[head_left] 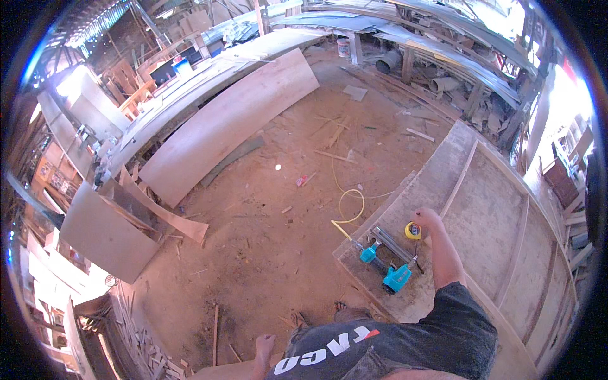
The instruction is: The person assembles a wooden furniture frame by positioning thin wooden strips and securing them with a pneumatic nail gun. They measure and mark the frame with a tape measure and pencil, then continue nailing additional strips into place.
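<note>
My right hand (428,219) reaches over the plywood panel with its fingers closed at the edge of a yellow tape measure (413,230), which it appears to grip. Just left of the tape lies a teal nail gun (396,277) with a grey magazine, on its side on the panel. A yellow air hose (342,230) runs from its fitting onto the ground. Low beside my body hangs my left hand (266,344), fingers curled, with nothing visible in it.
The framed panel (487,209) with wooden battens fills the right side. A large curved plywood sheet (234,126) leans against a long bench at the far left; another sheet (107,234) stands nearer. Wood scraps (339,130) litter the dirt floor. A white bucket (343,48) stands far off.
</note>
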